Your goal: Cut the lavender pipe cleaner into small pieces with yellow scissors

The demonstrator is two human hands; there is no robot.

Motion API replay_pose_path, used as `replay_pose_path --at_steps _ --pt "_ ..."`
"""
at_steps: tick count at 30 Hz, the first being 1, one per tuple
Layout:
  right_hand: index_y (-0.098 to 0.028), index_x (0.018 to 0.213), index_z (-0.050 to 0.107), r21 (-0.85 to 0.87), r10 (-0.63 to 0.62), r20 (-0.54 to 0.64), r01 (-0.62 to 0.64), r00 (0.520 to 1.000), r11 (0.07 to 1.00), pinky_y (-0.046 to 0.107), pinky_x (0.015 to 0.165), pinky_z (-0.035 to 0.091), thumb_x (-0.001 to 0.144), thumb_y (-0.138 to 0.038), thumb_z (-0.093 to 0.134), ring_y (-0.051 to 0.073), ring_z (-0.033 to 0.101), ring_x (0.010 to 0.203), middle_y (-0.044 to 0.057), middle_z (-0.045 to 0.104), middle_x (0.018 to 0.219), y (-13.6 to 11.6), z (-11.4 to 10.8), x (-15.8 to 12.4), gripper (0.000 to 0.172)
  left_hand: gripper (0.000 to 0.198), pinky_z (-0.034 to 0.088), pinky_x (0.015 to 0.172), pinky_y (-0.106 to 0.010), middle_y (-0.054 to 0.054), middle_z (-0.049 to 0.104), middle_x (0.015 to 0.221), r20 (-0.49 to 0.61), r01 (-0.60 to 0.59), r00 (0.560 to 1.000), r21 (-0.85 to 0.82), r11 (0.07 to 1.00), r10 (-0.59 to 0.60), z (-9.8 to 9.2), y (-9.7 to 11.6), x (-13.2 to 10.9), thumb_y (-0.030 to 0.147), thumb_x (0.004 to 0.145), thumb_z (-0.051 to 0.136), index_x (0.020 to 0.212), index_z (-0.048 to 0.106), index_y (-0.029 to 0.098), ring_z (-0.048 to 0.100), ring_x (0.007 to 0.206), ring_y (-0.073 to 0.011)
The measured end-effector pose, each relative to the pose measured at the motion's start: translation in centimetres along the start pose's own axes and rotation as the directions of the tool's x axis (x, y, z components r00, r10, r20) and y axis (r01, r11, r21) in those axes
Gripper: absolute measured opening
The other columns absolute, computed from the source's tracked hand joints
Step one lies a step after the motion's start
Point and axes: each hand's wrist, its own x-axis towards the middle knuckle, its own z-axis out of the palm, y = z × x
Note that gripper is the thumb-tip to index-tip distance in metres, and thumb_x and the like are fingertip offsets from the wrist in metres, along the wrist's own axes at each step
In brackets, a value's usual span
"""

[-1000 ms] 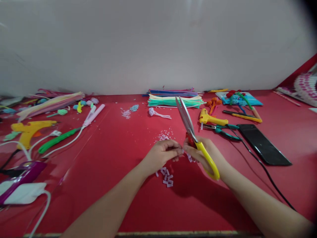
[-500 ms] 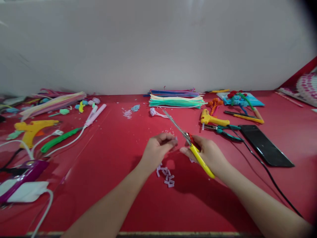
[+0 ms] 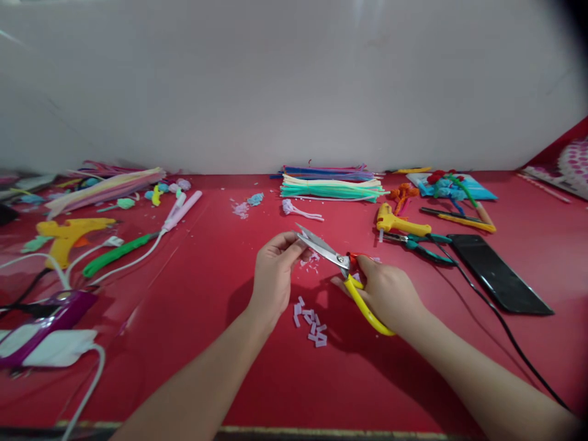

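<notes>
My right hand (image 3: 390, 291) grips a pair of scissors (image 3: 324, 250) with yellow and red handles, the blades pointing up and left. The blade tips lie right by the fingertips of my left hand (image 3: 275, 266), which pinches a small lilac piece (image 3: 303, 231), mostly hidden by the fingers and the blades. Below the hands, several short lilac strips (image 3: 312, 324) are scattered on the red table. Tiny lilac clippings (image 3: 311, 262) lie under the blades. Farther back rests a lilac pipe-cleaner flower (image 3: 301, 210) with its stems to the right.
Bundled pipe cleaners (image 3: 333, 187) lie along the wall. To the right are a yellow glue gun (image 3: 402, 223), pliers (image 3: 420, 246) and a black phone (image 3: 498, 272) with a cable beside it. Another glue gun (image 3: 68, 236), a pink hot tool (image 3: 181, 211) and a purple-white power strip (image 3: 50, 331) occupy the left.
My left hand has drawn slightly left and up. The scissors have swung to a flatter angle, bringing their tips to the left fingertips. The view has shifted slightly.
</notes>
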Motion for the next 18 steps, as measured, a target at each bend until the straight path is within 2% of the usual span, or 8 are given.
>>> replay_pose_path --at_steps 18 --pt "-0.017 0.077 0.051 -0.109 0.003 -0.061 -0.010 0.998 0.994 0.025 0.044 0.015 0.074 -0.050 0.036 0.014 0.051 0.048 0.003 0.053 0.053 -0.34 0.18 -0.19 0.036 0.003 0.037 0.057 -0.020 0.002 0.050 0.060 -0.014 -0.076 0.997 0.129 0.989 0.078 0.10 0.25 -0.75 0.016 0.069 0.051 0.066 0.052 0.015 0.046 0.058 -0.0073"
